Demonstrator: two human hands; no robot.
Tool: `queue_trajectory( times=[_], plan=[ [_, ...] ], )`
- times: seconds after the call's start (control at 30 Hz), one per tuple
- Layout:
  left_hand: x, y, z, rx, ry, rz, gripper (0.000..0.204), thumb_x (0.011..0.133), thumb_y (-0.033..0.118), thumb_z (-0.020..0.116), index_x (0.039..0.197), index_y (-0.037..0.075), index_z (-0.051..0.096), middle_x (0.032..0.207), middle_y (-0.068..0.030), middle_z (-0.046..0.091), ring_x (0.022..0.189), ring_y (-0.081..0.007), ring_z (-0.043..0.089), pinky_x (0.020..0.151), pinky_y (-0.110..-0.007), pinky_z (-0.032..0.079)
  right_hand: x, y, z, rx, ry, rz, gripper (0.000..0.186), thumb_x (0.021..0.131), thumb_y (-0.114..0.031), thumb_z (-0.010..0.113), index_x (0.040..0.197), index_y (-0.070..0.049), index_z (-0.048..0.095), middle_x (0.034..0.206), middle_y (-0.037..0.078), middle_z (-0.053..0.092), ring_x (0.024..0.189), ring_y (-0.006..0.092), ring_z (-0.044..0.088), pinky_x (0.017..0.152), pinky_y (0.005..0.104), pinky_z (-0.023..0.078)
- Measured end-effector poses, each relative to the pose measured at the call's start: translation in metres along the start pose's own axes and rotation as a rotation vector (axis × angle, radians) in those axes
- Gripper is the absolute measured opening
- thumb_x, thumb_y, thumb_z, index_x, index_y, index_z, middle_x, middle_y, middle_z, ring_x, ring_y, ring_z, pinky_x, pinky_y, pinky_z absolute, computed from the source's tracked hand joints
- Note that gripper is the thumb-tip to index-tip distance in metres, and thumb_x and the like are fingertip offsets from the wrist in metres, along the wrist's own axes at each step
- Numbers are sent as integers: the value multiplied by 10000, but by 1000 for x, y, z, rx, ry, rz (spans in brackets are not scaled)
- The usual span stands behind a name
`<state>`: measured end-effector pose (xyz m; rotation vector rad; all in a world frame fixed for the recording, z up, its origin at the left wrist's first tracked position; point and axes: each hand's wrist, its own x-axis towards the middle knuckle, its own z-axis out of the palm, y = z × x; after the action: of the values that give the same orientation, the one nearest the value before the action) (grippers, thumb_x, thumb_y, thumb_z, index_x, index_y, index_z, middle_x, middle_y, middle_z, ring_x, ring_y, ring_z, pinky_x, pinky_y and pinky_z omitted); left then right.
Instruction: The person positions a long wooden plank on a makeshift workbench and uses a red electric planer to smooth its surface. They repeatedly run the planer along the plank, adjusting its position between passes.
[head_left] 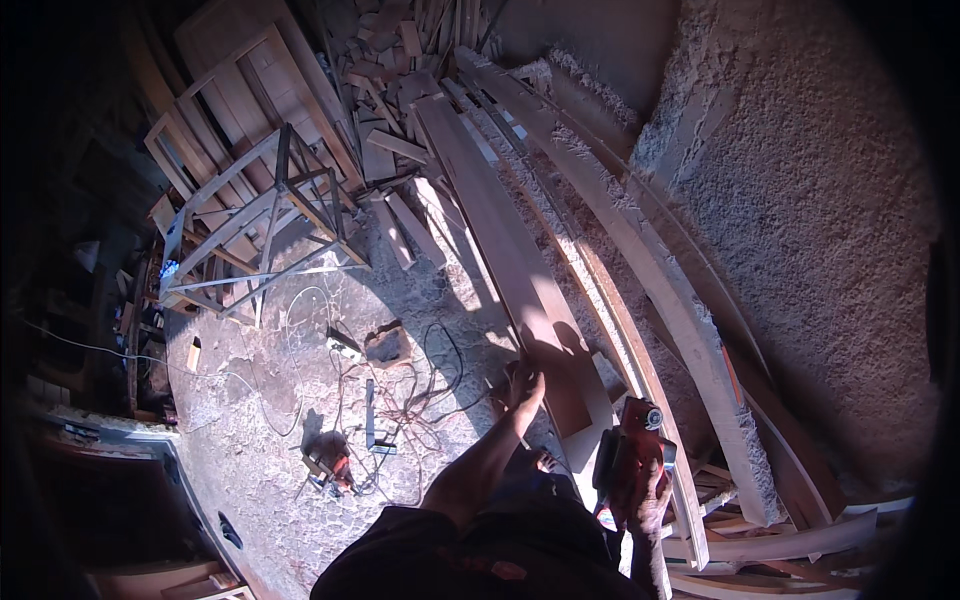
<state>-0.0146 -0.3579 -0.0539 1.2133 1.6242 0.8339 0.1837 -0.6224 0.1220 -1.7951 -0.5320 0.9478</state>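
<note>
A long wooden board [497,235] runs away from me, partly in sunlight and partly in shadow. At its left edge, close to its near end, my left hand [524,388] has its fingers curled against the wood. My right hand [650,490] is wrapped round a red and dark power tool [632,440] that looks like an electric hand planer, with a round knob at its front. The tool is over the right side of the board's near end; shadow hides whether it touches the wood.
More long planks [640,250] lie to the right beside a rough wall [800,170]. Left stands a wooden frame [265,215]. Tangled cables [405,405], a blue metal bar [370,412] and an orange power tool [335,465] lie on the floor. Scrap wood [385,60] is piled at the back.
</note>
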Motion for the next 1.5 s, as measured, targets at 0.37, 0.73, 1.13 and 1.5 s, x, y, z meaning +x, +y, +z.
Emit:
queue_trajectory(
  times=[0.37, 0.73, 1.13, 1.5],
  plan=[
    [-72, -42, -48, -198, -884, -185, 197, 1023, 194, 579, 1019, 37, 699, 857, -27, 660, 875, -82, 628, 809, -267, 499, 124, -112, 150, -51, -302, -4, 599, 999, -598, 566, 1176, -31, 649, 720, 14, 626, 602, 92, 608, 531, 278, 496],
    [-73, -46, -29, -484, -1860, -274, 377, 949, 321, 703, 1213, 55, 663, 875, -11, 678, 845, -120, 628, 859, -310, 485, 195, -128, 236, -242, -553, 70, 742, 895, -737, 612, 1082, -20, 645, 615, 12, 574, 506, 90, 568, 455, 285, 458],
    [-22, -11, -131, 733, -1128, 287, 380, 877, 436, 701, 1081, 116, 677, 1058, -183, 707, 980, -395, 694, 836, -523, 553, 132, -81, 162, -278, -524, -2, 754, 937, -730, 537, 1186, -25, 630, 621, 47, 573, 567, 128, 595, 505, 341, 451],
    [-7, -27, -113, 319, -646, 173, 407, 974, 352, 687, 1192, 18, 607, 1107, -182, 706, 953, -320, 726, 805, -430, 559, 147, -85, 178, -262, -527, -69, 741, 963, -702, 519, 1330, -64, 595, 603, 31, 561, 544, 133, 600, 495, 330, 448]
  ],
)
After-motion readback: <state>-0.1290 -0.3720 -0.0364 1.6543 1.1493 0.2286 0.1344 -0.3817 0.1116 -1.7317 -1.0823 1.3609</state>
